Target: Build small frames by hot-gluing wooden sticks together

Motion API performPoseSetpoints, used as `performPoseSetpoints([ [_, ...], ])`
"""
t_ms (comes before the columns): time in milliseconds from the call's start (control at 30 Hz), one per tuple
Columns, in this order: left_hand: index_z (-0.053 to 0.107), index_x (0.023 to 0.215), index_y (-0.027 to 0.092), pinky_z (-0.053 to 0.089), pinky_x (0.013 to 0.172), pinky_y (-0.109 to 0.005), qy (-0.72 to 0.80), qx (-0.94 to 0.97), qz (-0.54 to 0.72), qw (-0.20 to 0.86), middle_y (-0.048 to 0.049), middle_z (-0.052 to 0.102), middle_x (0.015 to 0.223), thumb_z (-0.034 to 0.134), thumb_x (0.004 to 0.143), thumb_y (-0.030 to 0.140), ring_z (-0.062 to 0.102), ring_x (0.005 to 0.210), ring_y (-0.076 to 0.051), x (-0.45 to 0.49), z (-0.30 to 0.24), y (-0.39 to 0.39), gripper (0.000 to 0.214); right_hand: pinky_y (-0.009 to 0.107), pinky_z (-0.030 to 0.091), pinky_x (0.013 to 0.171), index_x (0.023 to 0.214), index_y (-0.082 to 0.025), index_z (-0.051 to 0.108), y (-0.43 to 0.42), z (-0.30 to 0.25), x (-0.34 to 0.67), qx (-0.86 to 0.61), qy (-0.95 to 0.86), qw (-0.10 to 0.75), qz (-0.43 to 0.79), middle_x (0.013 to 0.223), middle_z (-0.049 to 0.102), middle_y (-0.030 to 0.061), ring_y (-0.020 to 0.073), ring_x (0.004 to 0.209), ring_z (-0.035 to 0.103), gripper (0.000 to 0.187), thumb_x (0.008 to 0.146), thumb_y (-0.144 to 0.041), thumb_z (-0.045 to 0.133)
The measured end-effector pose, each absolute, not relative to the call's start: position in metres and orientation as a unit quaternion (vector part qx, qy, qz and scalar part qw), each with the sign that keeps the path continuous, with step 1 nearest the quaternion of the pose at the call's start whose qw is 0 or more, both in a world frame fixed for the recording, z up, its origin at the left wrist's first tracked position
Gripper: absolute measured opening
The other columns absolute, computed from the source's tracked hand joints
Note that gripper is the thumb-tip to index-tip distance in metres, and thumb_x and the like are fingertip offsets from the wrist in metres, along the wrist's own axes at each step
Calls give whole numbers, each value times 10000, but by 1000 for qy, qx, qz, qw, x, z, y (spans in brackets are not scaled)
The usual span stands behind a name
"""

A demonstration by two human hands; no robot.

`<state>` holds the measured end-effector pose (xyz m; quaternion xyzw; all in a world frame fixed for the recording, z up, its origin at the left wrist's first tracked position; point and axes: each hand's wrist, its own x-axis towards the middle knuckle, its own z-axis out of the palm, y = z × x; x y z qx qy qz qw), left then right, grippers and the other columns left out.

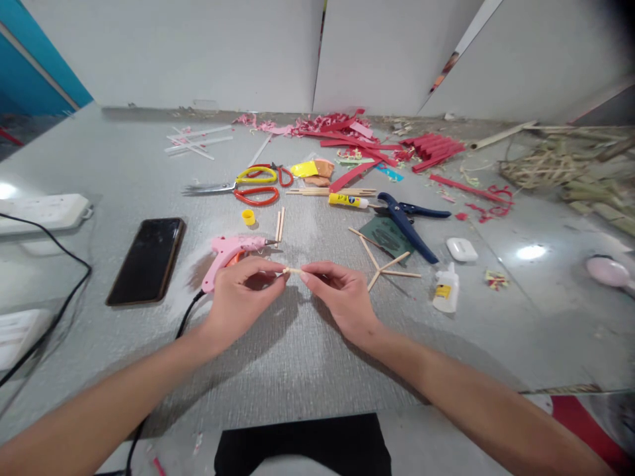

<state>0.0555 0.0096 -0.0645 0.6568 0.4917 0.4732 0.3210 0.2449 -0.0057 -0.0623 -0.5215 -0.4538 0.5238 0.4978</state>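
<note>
Between my two hands is a short pale wooden stick (pixel 294 270), pinched at both ends. My left hand (pixel 243 291) has thumb and forefinger closed at its left end, where a small lump shows. The right end sits in the pinch of my right hand (pixel 342 294). Just beyond my left hand a pink glue gun (pixel 223 254) lies on its side, nozzle to the right. Two loose sticks (pixel 280 225) rest by the nozzle. To the right of my right hand, several sticks joined at a centre form a star-like frame (pixel 380 270).
Behind lie scissors (pixel 233 188), a glue stick (pixel 347 200), dark blue cutters (pixel 409 228) and red paper strips (pixel 357 139). A phone (pixel 146 261) and power strip (pixel 44 213) are at left. A small glue bottle (pixel 446 291) and white case (pixel 461 250) stand right.
</note>
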Motion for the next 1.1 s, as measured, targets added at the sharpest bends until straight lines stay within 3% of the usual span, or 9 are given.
performPoseSetpoints([
  [1100, 811, 865, 242, 630, 632, -276, 497, 656, 475, 312, -27, 817, 872, 783, 834, 231, 757, 767, -181, 56, -63, 9, 43, 315, 551, 655, 854, -287, 851, -5, -62, 245, -521, -451, 499, 525, 829, 793, 25, 181, 759, 682, 148, 766, -407, 853],
])
